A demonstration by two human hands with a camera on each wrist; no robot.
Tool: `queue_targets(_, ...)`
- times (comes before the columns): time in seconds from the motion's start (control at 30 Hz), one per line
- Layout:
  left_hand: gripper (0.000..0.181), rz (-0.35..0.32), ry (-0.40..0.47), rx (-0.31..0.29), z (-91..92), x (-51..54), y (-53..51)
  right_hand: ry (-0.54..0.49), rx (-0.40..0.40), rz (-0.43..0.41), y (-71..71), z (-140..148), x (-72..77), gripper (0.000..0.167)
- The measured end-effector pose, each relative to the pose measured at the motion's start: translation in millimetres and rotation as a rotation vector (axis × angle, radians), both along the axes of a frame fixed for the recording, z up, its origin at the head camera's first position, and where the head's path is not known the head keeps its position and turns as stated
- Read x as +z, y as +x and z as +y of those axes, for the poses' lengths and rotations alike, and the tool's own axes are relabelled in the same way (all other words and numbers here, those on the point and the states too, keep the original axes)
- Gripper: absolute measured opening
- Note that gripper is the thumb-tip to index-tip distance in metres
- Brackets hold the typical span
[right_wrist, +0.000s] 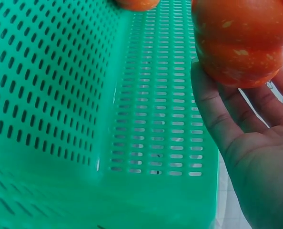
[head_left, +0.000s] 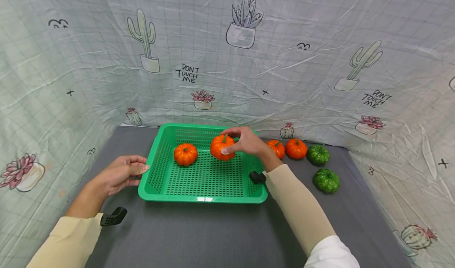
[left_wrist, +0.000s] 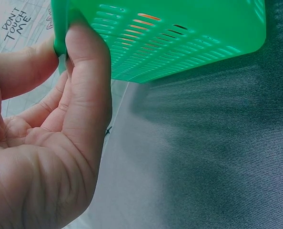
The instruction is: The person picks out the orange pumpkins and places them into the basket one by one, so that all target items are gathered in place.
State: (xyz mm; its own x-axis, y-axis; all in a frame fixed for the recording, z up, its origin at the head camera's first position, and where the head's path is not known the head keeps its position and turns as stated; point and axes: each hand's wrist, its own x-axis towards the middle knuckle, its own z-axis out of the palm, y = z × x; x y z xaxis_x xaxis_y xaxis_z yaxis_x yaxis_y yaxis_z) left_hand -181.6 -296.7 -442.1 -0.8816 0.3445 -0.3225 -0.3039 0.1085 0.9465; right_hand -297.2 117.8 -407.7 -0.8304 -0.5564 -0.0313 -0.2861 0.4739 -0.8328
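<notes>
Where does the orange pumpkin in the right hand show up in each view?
Head: the held pumpkin, just below the picture's centre.
Left wrist: can't tell; orange shows through slots, but which pumpkin is unclear.
Right wrist: top right, in the right hand.
Shared landmark: the green basket.

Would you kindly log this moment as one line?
left hand: grips green perforated plastic basket; right hand: holds round ribbed orange pumpkin over basket; inside: another orange pumpkin
</notes>
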Motion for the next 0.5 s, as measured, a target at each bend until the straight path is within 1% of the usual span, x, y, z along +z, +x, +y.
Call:
queue_targets(0.23,0.026,0.001,0.001,0.003,-0.1,-0.4,0.6,0.012,-0.022,-0.013,-3.4,-4.2,-4.7,0.061)
queue_targets(0.5,0.024,-0.002,0.002,0.005,-0.5,-1.3,0.0,-0.008,-0.024,-0.045,-7.5,-7.4,-12.1,0.062)
